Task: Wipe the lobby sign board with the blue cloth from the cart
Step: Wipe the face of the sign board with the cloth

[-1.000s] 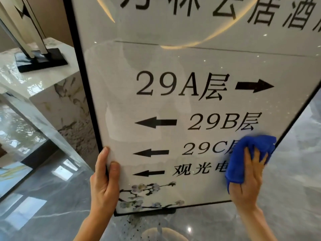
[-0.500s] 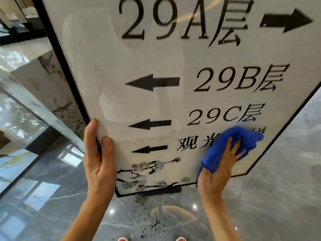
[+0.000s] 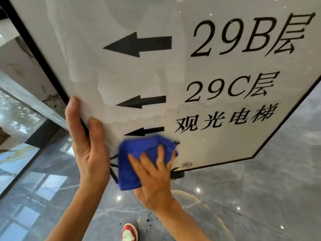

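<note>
Sign board (image 3: pixel 199 80): white glossy panel in a thin black frame, filling most of the view and standing over the floor; its lower left corner lies between the two hands.
Edges: the black left frame runs diagonally down to the left hand; the bottom frame runs right from the cloth, then angles upward along the right side.
Open room: bare panel lies to the right of the cloth, below the printed lines; grey floor shows beyond the bottom edge.
Floor (image 3: pixel 260 197): polished grey marble with pale veins and small light reflections; a red and white shoe (image 3: pixel 129 232) shows at the bottom.
Print: black arrows pointing left, "29B", "29C" and Chinese characters.
Blue cloth (image 3: pixel 133 164): bunched, lying against the lower left of the panel, just below the lowest arrow.
Left hand (image 3: pixel 86 145): grips the left frame edge, thumb on the panel face.
Right hand (image 3: pixel 154 178): fingers spread, pressing the cloth to the panel.
</note>
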